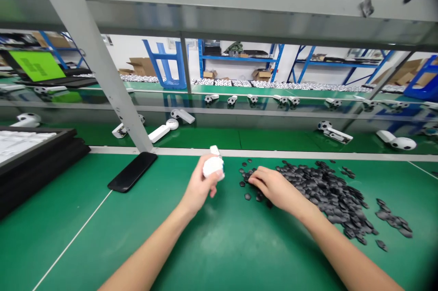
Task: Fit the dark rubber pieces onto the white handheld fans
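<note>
My left hand (pixel 201 181) is closed around a white device with a round head (pixel 212 168) and a short white stem, held just above the green work surface. To its right, my right hand (pixel 273 186) reaches down into the near side of a spread of small black pentagon-like pieces (pixel 328 195). Its thumb and fingers are drawn together at the loose pieces, and the fingertips hide whatever lies between them. Several single black pieces (pixel 247 196) lie scattered around those fingertips.
A black phone (pixel 132 172) lies on the left, beside a black tray (pixel 44 163) with white parts. Behind a pale rail is a green conveyor (pixel 239 138) carrying white devices (pixel 164 130), some with football-patterned heads (pixel 335 132). A slanted grey post (pixel 109 63) rises at left.
</note>
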The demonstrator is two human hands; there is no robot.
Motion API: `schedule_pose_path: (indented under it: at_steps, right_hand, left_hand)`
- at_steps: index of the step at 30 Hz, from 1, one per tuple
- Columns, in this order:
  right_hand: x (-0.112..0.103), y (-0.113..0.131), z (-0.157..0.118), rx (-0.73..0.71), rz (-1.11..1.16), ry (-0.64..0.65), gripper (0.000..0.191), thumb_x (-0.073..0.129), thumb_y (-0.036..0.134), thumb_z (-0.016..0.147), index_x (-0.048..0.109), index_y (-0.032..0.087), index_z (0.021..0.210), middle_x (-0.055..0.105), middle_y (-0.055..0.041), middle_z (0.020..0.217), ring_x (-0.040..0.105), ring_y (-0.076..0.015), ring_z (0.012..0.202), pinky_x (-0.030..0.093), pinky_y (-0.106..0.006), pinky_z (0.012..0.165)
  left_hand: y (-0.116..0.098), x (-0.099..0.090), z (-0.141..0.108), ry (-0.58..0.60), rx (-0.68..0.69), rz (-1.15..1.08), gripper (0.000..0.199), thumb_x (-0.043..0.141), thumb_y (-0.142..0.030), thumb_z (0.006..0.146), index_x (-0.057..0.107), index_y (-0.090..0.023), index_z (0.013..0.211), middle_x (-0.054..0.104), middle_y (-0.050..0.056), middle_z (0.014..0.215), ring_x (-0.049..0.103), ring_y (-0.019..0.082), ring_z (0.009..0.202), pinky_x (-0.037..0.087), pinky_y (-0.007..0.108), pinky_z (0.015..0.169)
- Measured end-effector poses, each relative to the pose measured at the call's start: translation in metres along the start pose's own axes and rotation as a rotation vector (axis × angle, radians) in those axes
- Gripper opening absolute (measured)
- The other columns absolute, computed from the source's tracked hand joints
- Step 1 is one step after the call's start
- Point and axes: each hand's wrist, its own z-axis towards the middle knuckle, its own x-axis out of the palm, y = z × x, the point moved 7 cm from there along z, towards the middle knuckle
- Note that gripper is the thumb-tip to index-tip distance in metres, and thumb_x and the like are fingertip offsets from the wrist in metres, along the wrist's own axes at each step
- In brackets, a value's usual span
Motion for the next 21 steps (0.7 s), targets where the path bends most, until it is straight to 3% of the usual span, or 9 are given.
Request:
schedule_pose_path:
  at_steps: [2,5,8,12,18,21]
  right_hand:
    - [0.002,-0.001,0.000,0.071,0.279,-0.029,0.031,0.054,0.043,0.104,0.074,0.021,0.097,0.075,-0.0057,0.089,0.072,-0.0215,0.080,0.057,-0.033,0.075]
    - [0.016,0.005,-0.003,0.162,0.681,0.002,0.034,0.068,0.050,0.094,0.073,0.018,0.103,0.077,-0.0048,0.081,0.075,-0.0209,0.074,0.061,-0.031,0.070]
    - [0.027,0.016,-0.006,0.192,0.859,0.011,0.034,0.079,0.050,0.086,0.073,0.017,0.092,0.078,-0.0047,0.078,0.076,-0.0205,0.073,0.061,-0.031,0.069]
    - [0.033,0.025,-0.010,0.194,0.903,-0.047,0.033,0.082,0.048,0.084,0.068,0.018,0.082,0.076,-0.0027,0.072,0.073,-0.0184,0.067,0.059,-0.029,0.065]
    - [0.034,0.031,-0.014,0.142,0.730,-0.149,0.035,0.082,0.046,0.084,0.060,0.021,0.073,0.067,0.0014,0.068,0.060,-0.0147,0.061,0.046,-0.026,0.058]
    - [0.033,0.031,-0.016,0.135,0.628,-0.176,0.042,0.083,0.045,0.081,0.052,0.021,0.066,0.058,0.0042,0.060,0.048,-0.0126,0.056,0.037,-0.025,0.053]
  left_hand:
    - [0.007,0.013,-0.005,0.093,0.034,0.078,0.053,0.071,-0.036,0.089,0.040,-0.028,0.131,0.056,-0.002,0.093,0.051,0.010,0.061,0.049,0.022,0.053]
    - [0.009,0.028,-0.014,0.176,0.134,0.286,0.046,0.068,-0.025,0.091,0.043,-0.029,0.128,0.054,0.000,0.102,0.055,0.014,0.078,0.052,0.027,0.071]
    - [0.000,0.035,-0.021,0.217,0.259,0.466,0.049,0.063,-0.016,0.091,0.047,-0.031,0.134,0.051,0.004,0.120,0.057,0.017,0.094,0.050,0.031,0.083]
    - [-0.005,0.039,-0.023,0.251,0.282,0.496,0.060,0.061,-0.014,0.091,0.044,-0.035,0.144,0.044,0.006,0.131,0.058,0.019,0.102,0.050,0.033,0.088]
    - [-0.004,0.043,-0.024,0.229,0.238,0.457,0.059,0.080,-0.031,0.082,0.051,-0.033,0.133,0.046,0.004,0.119,0.055,0.017,0.090,0.050,0.027,0.073]
    - [-0.005,0.044,-0.026,0.213,0.232,0.457,0.053,0.083,-0.038,0.081,0.057,-0.031,0.127,0.049,0.003,0.117,0.056,0.017,0.091,0.050,0.027,0.075]
